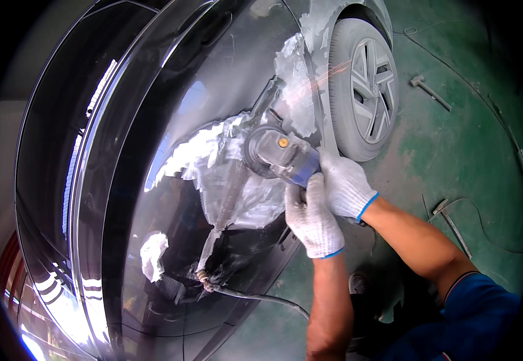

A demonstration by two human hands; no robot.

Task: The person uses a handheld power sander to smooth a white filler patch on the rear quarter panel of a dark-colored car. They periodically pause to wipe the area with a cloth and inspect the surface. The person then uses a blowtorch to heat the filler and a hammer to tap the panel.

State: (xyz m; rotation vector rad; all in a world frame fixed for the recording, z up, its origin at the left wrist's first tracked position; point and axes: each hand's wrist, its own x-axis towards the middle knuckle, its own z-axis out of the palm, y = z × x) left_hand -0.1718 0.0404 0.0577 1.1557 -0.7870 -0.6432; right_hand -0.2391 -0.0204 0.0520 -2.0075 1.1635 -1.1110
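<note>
Both my hands wear white knit gloves with blue cuffs and are closed on an angle grinder (282,153) with a grey head and a blue body. My left hand (314,219) grips it from the near side, and my right hand (345,185) wraps its rear end. The grinder's disc (259,150) is against or very close to the dark car's side panel (207,96), at a patch of bare, scraped metal (255,201). Orange sparks (333,71) streak from the disc side toward the wheel. The disc's contact edge is hidden.
A dusty car wheel (363,90) stands just beyond my hands. Two hammers, one farther off (431,93) and one nearer (454,228), lie on the green floor (448,150) at right. A thin cable (466,72) crosses it. A thick cable (261,296) with a metal end touches the lower panel.
</note>
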